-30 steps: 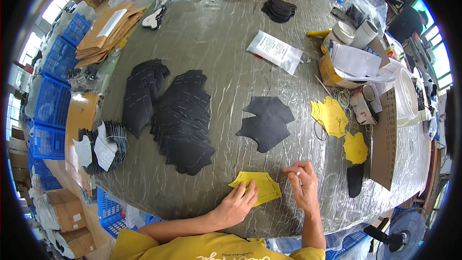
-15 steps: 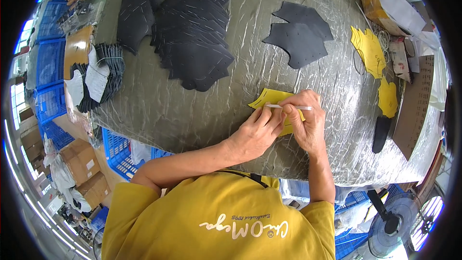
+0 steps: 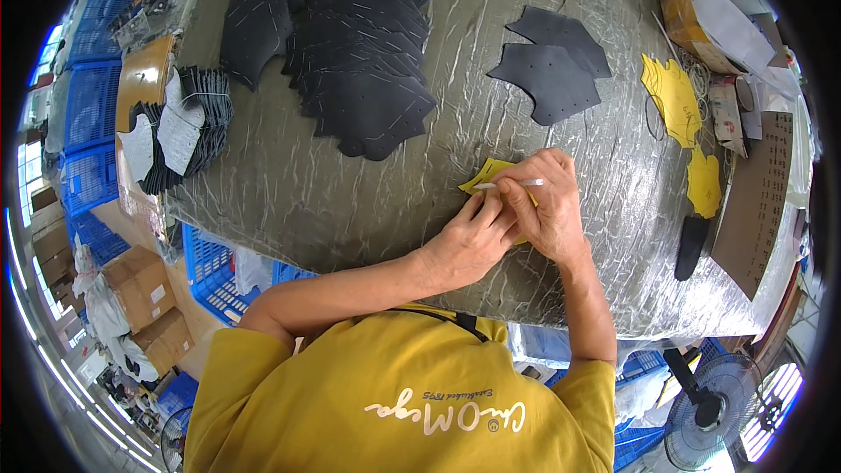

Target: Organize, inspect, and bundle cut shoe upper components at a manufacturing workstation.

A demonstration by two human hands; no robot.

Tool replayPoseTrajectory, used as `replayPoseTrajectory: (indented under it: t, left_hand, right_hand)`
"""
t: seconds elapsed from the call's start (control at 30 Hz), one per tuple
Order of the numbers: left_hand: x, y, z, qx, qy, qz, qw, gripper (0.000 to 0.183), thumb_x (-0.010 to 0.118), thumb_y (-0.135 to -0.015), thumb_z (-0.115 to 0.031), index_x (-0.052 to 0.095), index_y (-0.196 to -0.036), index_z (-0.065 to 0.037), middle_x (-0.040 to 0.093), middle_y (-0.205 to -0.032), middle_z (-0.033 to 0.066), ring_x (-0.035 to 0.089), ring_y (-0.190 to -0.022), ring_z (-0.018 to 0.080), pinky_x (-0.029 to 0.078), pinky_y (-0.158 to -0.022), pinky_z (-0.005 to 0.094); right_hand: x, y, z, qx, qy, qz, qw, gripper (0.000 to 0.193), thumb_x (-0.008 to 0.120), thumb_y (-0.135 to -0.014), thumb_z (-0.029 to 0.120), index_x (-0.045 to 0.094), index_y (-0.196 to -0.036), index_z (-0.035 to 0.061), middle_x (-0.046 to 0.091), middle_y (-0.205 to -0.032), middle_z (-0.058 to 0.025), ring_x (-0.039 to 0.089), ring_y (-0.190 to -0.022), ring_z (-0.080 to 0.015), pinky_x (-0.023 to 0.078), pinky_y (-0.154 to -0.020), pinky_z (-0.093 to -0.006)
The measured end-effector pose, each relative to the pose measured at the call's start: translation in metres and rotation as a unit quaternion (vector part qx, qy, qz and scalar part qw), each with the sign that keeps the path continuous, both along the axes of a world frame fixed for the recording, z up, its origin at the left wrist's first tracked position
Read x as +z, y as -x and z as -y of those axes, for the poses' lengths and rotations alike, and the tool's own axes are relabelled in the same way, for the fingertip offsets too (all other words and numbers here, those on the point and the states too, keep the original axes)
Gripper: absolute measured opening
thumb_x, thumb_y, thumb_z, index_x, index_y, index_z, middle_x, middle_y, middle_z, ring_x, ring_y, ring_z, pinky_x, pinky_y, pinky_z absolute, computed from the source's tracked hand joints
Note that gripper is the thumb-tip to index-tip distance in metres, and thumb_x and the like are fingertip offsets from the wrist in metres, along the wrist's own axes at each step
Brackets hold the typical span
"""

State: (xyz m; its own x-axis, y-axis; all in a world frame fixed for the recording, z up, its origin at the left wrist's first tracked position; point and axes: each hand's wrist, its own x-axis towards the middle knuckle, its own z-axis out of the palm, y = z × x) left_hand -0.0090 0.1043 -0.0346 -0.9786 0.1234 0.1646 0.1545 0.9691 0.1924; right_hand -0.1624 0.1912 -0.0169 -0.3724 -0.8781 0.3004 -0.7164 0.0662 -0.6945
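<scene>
A yellow template with slots point(image 3: 487, 172) lies on the table in front of me, mostly covered by my hands. My left hand point(image 3: 469, 245) presses down on its near-left part, fingers bent and close together. Between the fingers and thumb of my right hand point(image 3: 552, 206) is a slim white marking pen point(image 3: 531, 182), held almost level, its tip end toward the left over the template. What lies beneath the template is hidden. Beyond my hands, two black cut pieces point(image 3: 547, 79) with small dots overlap. A large fanned pile of black pieces with white dashes point(image 3: 363, 61) sits to their left.
Bundled black pieces point(image 3: 206, 109) stand at the table's left edge. More yellow templates point(image 3: 674, 101) lie at the right, near a black strip point(image 3: 692, 247) and a brown cardboard sheet point(image 3: 753, 210). Blue crates point(image 3: 210, 271) and a fan point(image 3: 710, 407) are beyond the near edge.
My right hand and the pen have shifted slightly up and to the left over the template, covering more of it. My left hand stays almost in place. The whole view has shifted a little.
</scene>
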Motion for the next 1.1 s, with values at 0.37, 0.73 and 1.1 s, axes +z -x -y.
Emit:
replayPoseTrajectory:
  t: [0.37,0.73,1.1]
  left_hand:
    - [0.006,0.003,0.004,-0.001,0.014,-0.002,1.0,0.044,0.062,-0.089,-0.024,0.064,-0.123,0.004,0.058,-0.132,0.0231,0.057,-0.113,0.036,0.051,-0.101,0.0392]
    - [0.012,0.007,0.007,-0.004,-0.001,0.008,1.0,0.044,0.062,-0.087,-0.02,0.063,-0.124,0.004,0.058,-0.133,0.0212,0.057,-0.112,0.0325,0.054,-0.096,0.0339]
    - [0.013,0.011,0.01,0.005,-0.074,0.035,0.997,0.048,0.067,-0.075,-0.001,0.065,-0.123,0.0,0.059,-0.134,0.0142,0.057,-0.111,0.0287,0.058,-0.089,0.0312]
  right_hand:
    - [-0.003,0.013,0.0,-0.057,0.004,-0.017,0.998,0.004,0.071,-0.089,0.008,0.066,-0.09,0.0078,0.066,-0.082,-0.0011,0.059,-0.074,-0.0225,0.042,-0.089,-0.0403]
    - [0.005,0.02,-0.033,-0.191,0.039,-0.046,0.98,0.007,0.068,-0.094,0.011,0.067,-0.088,0.0074,0.068,-0.081,-0.0031,0.058,-0.074,-0.0246,0.043,-0.089,-0.0391]
    - [-0.002,0.005,-0.064,-0.239,0.015,-0.074,0.968,0.003,0.067,-0.093,0.007,0.067,-0.09,0.0095,0.068,-0.084,-0.0012,0.058,-0.074,-0.0223,0.041,-0.087,-0.0382]
